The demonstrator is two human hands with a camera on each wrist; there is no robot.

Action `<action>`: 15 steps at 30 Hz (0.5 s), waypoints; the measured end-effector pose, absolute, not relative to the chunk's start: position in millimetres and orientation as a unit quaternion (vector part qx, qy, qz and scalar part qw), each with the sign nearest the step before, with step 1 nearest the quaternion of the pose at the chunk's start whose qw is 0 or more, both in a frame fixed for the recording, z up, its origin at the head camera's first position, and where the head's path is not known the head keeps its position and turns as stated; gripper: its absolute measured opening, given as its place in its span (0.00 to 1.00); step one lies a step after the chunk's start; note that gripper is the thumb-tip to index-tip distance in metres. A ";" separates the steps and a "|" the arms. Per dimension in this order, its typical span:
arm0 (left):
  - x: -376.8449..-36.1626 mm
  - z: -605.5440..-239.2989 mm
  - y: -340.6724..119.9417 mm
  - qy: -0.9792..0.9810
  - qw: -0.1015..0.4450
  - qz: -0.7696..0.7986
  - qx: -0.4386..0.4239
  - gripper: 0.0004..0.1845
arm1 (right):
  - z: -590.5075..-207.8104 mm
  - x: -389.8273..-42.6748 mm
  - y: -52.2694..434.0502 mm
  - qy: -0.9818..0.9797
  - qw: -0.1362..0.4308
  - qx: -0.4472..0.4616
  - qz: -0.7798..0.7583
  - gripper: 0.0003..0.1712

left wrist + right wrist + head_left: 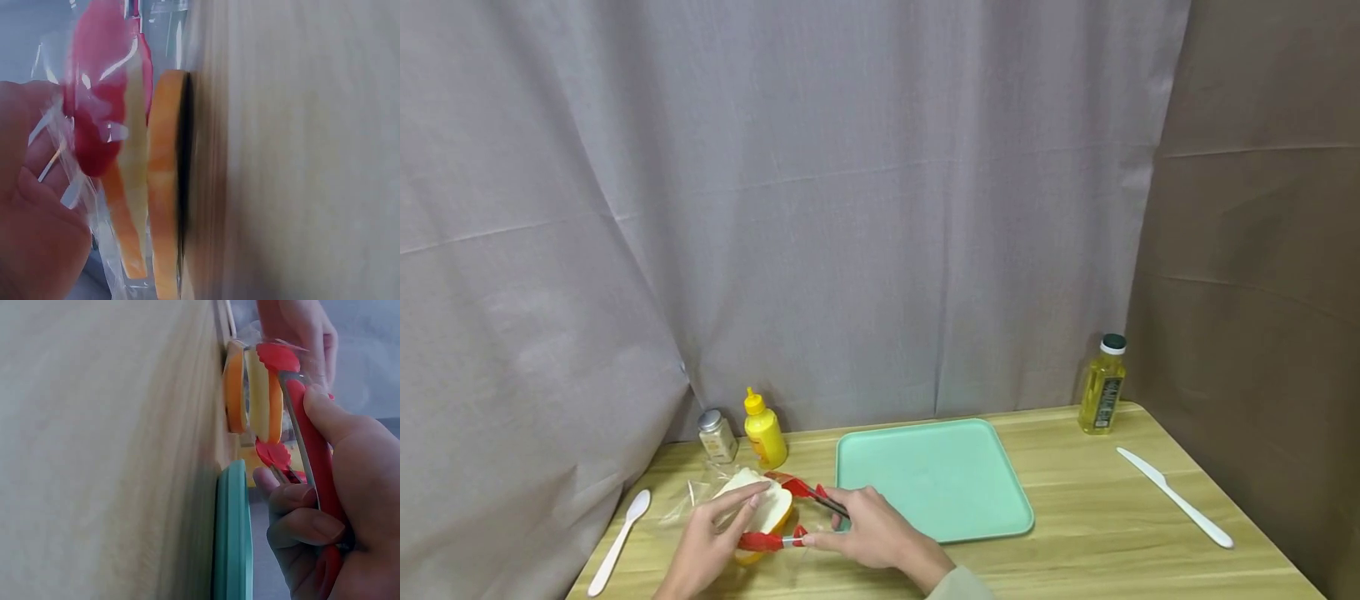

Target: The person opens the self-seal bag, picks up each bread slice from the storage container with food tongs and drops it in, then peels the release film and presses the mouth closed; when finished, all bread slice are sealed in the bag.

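My right hand [872, 533] grips the red tongs [790, 512], fingers curled round both arms near the hinge end. The tong tips point left, away from my right hand, toward the bread slices [760, 504] at the front left of the table [1075, 533].

The tongs' long axis runs roughly left to right across the table, parallel to its front edge. In the right wrist view, the two scalloped tips [277, 357] are spread, one against the upper face of the top slice [265, 397], the other lower and nearer the tray's rim; I cannot tell whether the tips are clamped on that slice or only bracket it. A second slice [235, 387] lies beneath, flat against the table.

My left hand [711, 542] rests on the bread from the left, fingers extended and pressing the top slice and the clear plastic bag [700, 496] around it. Its fingers are not curled round anything I can see.

Both hands are at the bread; the left is directly on it, the right reaches it only through the tongs.

The green tray [932, 479] lies just right of the bread, behind my right hand. Further off: a white spoon [617, 542], a shaker jar [717, 435], a yellow squeeze bottle [764, 432], an oil bottle [1103, 387], and a white knife [1176, 498].
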State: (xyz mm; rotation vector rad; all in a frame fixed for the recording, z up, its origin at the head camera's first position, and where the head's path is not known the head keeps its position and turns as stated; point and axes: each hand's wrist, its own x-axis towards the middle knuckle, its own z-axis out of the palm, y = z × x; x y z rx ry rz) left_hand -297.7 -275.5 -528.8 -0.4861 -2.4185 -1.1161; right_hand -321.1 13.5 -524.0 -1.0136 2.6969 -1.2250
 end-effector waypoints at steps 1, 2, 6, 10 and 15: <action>-297.9 -529.0 -275.6 -0.869 0.221 -0.405 -0.177 0.14 | -524.2 -321.1 13.0 0.863 0.005 -0.326 -0.385 0.43; -298.1 -529.0 -275.7 -0.867 0.225 -0.408 -0.178 0.14 | -524.6 -321.3 12.5 0.865 0.006 -0.328 -0.380 0.43; -298.8 -528.8 -275.7 -0.865 0.234 -0.405 -0.180 0.14 | -526.3 -322.3 11.6 0.870 0.004 -0.331 -0.366 0.43; -298.4 -528.3 -275.8 -0.872 0.227 -0.402 -0.159 0.13 | -527.9 -323.5 9.5 0.871 0.011 -0.316 -0.376 0.44; -298.2 -529.5 -276.2 -0.878 0.213 -0.398 -0.157 0.14 | -529.1 -323.1 8.4 0.872 0.012 -0.307 -0.382 0.39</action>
